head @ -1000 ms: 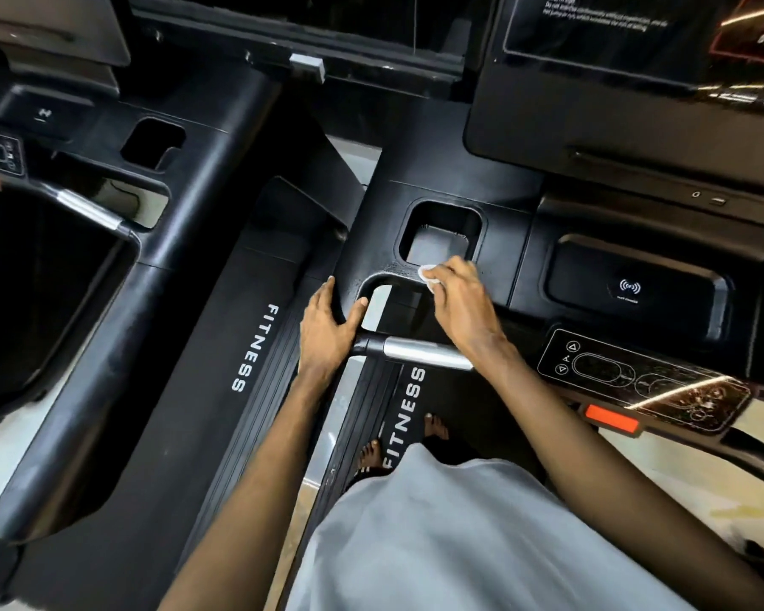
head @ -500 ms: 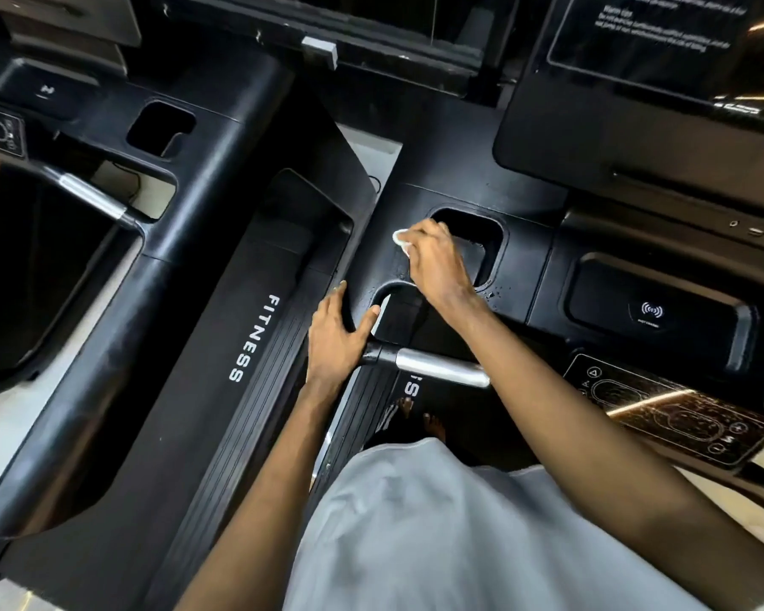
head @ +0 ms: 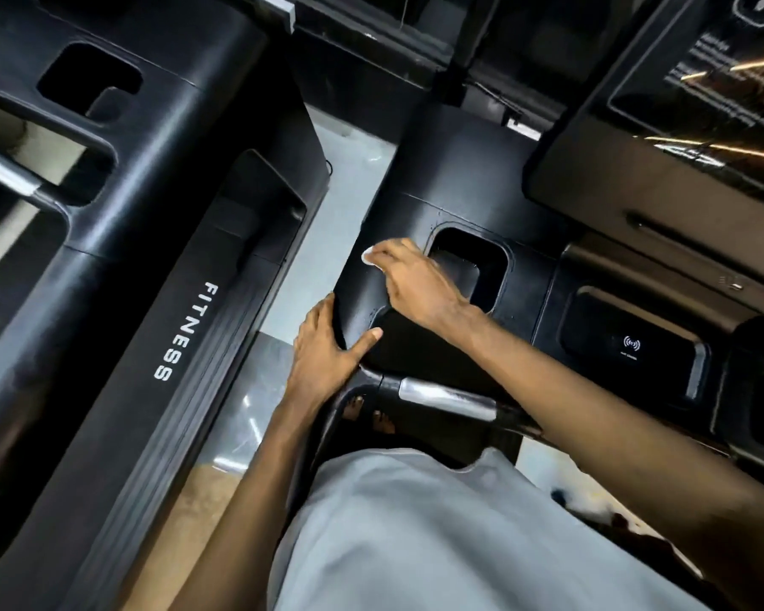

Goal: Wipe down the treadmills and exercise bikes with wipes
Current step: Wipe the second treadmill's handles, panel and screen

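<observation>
I stand on a black treadmill (head: 455,183) and look down on its console. My right hand (head: 415,284) presses a small white wipe (head: 368,257) onto the console's left shoulder, just left of a square cup recess (head: 473,258). Only an edge of the wipe shows under my fingers. My left hand (head: 327,350) grips the console's left edge, fingers down the outer side and thumb on top, above the silver-sleeved handlebar (head: 446,396).
A second black treadmill (head: 142,138) stands to the left, its side rail marked FITNESS (head: 186,332). A strip of pale floor (head: 318,240) runs between the two. A wireless charging tray (head: 631,346) and the dark screen (head: 697,94) lie to the right. My bare toes (head: 371,416) show below the handlebar.
My right hand slid the wipe from the cup recess's front edge leftward and up onto the console's left shoulder. My left hand kept its grip. The camera tilted.
</observation>
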The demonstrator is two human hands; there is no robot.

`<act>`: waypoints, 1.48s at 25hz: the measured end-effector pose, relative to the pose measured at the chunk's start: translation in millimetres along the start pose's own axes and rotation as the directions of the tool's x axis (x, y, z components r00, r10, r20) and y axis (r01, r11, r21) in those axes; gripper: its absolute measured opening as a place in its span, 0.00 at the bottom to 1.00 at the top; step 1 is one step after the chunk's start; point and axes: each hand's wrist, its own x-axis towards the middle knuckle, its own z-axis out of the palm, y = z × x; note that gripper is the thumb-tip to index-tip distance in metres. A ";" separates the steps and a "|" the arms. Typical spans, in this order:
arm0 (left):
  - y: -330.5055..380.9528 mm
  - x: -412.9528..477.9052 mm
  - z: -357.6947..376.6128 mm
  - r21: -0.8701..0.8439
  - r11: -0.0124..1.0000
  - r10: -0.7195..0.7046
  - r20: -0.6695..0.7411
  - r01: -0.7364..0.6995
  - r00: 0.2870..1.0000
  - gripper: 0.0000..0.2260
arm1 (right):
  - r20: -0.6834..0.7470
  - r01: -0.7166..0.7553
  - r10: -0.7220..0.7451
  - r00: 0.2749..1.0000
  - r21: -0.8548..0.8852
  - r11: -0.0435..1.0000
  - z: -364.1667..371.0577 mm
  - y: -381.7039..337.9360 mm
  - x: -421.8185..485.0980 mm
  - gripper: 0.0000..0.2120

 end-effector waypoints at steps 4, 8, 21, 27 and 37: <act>-1.8 -2.6 -1.6 0.000 0.998 -0.063 0.050 0.063 0.997 0.47 | 0.092 0.006 0.003 0.996 -0.101 0.995 -0.1 -9.6 31.2 0.20; -3.8 -6.1 -4.6 -0.029 0.995 -0.095 0.071 0.098 0.993 0.50 | 0.305 0.112 -0.035 0.952 -0.238 0.965 4.0 -29.4 65.1 0.19; 8.8 25.5 -7.6 -0.071 0.989 0.135 0.054 -0.131 0.989 0.41 | -0.086 -0.250 0.243 0.966 -0.095 0.964 -19.1 3.6 -3.7 0.27; 25.1 38.3 -2.0 -0.020 0.971 0.238 0.050 -0.237 0.970 0.35 | -0.008 -0.356 0.356 0.935 -0.046 0.933 -19.8 6.8 1.2 0.27; 38.6 44.5 11.3 0.100 0.900 0.420 0.064 -0.425 0.905 0.26 | -0.064 -0.560 0.559 0.827 -0.003 0.829 -29.8 50.9 -6.6 0.32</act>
